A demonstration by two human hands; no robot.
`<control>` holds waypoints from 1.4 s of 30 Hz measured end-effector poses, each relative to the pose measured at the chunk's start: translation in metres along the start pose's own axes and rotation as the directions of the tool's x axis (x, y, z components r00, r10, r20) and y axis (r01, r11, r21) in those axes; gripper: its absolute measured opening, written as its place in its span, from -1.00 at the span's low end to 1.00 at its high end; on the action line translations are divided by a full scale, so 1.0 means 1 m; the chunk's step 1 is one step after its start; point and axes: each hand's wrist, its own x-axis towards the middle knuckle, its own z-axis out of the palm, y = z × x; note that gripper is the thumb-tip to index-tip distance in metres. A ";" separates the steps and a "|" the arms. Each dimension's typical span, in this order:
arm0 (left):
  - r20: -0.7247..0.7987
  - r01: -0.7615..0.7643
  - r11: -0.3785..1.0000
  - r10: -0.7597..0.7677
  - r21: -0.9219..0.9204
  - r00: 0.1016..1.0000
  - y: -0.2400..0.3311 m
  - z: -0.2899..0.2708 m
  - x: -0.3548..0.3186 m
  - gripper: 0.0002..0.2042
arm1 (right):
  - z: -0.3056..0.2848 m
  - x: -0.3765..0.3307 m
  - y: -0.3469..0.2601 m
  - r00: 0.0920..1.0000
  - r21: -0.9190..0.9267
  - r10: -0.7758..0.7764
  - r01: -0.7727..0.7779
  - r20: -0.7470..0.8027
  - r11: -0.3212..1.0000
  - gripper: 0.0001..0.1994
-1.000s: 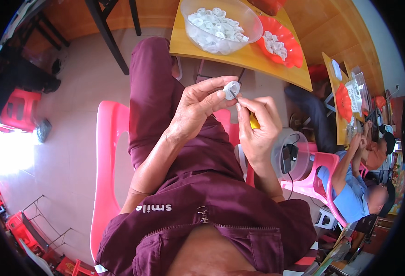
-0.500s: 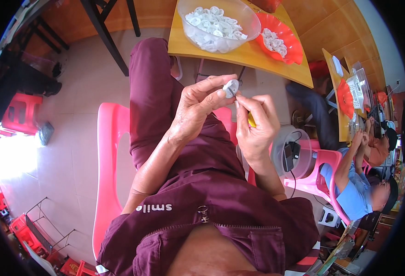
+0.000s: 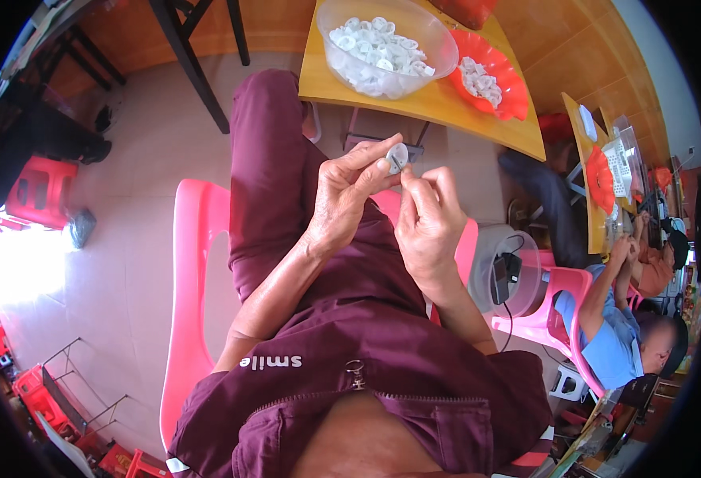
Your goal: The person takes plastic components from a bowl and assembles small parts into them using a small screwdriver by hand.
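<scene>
Above my lap, my left hand (image 3: 341, 191) pinches a small round white plastic part (image 3: 397, 157) between thumb and fingertips. The part's hollow face, with a dark slot or strip across it, is turned toward me. My right hand (image 3: 430, 219) is closed, its thumb and forefinger pressed together at the lower right edge of the part. A thin tool with a yellow handle showed in that hand a moment ago; now the curled fingers hide it. A clear plastic bowl (image 3: 446, 49) full of similar white parts stands on the table beyond my hands.
On the yellow wooden table (image 3: 478, 126), a red wavy-edged dish (image 3: 518, 99) holds more white pieces. A clear tub (image 3: 482, 279) with a black adapter (image 3: 506, 271) stands right of me. Another person in blue (image 3: 609, 334) sits at the right by a second table (image 3: 596, 215).
Both hands have drawn slightly closer to me, and the white part's hollow face has turned more toward me. My right hand has rotated, hiding the yellow handle. The view has shifted slightly.
</scene>
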 end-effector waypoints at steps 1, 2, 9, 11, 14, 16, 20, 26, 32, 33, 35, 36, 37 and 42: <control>-0.002 0.001 1.000 -0.001 0.003 1.000 -0.001 -0.001 0.000 -0.71 | 0.000 0.000 -0.002 1.000 0.003 0.002 -0.002 0.001 1.000 -0.77; 0.004 -0.006 1.000 0.006 0.019 1.000 -0.003 -0.002 -0.001 -0.71 | -0.002 0.001 -0.004 1.000 -0.048 -0.010 0.012 0.029 0.999 -0.77; 0.014 0.006 1.000 -0.006 -0.002 1.000 -0.006 -0.001 0.001 -0.71 | -0.001 0.000 0.000 1.000 -0.037 0.024 -0.023 0.019 0.999 -0.81; 0.017 0.038 0.999 -0.037 -0.035 0.999 -0.002 -0.001 0.000 -0.71 | -0.010 0.002 -0.003 0.999 0.001 0.042 -0.042 0.025 0.999 -0.81; 0.027 0.095 0.991 -0.093 -0.092 0.995 0.006 0.000 0.001 -0.70 | -0.022 0.004 -0.005 0.997 0.057 0.071 -0.073 0.025 0.996 -0.82; 0.032 0.120 0.986 -0.117 -0.115 0.993 0.007 0.001 0.001 -0.69 | -0.026 0.006 -0.008 0.999 0.114 0.037 -0.033 -0.034 0.993 -0.84; 0.045 0.093 0.992 -0.089 -0.084 0.995 0.007 0.002 -0.001 -0.68 | -0.023 0.008 -0.006 0.998 0.138 0.027 -0.019 -0.058 0.990 -0.81; 0.055 0.069 0.994 -0.065 -0.082 0.996 0.008 0.005 -0.003 -0.68 | -0.022 0.007 -0.005 0.999 0.126 0.017 -0.011 -0.051 0.992 -0.81; 0.073 0.036 0.995 -0.029 -0.094 0.997 0.006 0.005 -0.003 -0.69 | -0.018 0.005 -0.002 0.998 0.134 0.013 -0.006 -0.055 0.991 -0.81; 0.071 0.030 0.996 -0.024 -0.086 0.997 0.006 0.005 -0.003 -0.69 | -0.018 0.005 -0.002 0.998 0.133 0.014 -0.007 -0.055 0.991 -0.81; 0.069 -0.013 0.999 0.015 -0.034 0.998 0.005 0.004 -0.003 -0.70 | -0.017 0.005 -0.004 0.998 0.113 0.004 0.002 -0.055 0.994 -0.79; 0.069 -0.057 0.998 0.056 0.019 0.996 0.004 0.005 -0.003 -0.70 | -0.016 0.005 -0.004 0.998 0.113 0.005 0.002 -0.055 0.994 -0.79; 0.070 -0.055 0.998 0.054 0.018 0.996 0.004 0.006 -0.003 -0.70 | -0.014 0.004 -0.004 0.999 0.115 0.021 -0.016 -0.044 0.993 -0.78; 0.018 -0.130 0.964 0.129 0.233 0.991 0.004 0.011 -0.003 -0.67 | -0.013 0.004 -0.002 0.999 0.094 0.034 -0.032 -0.019 0.995 -0.78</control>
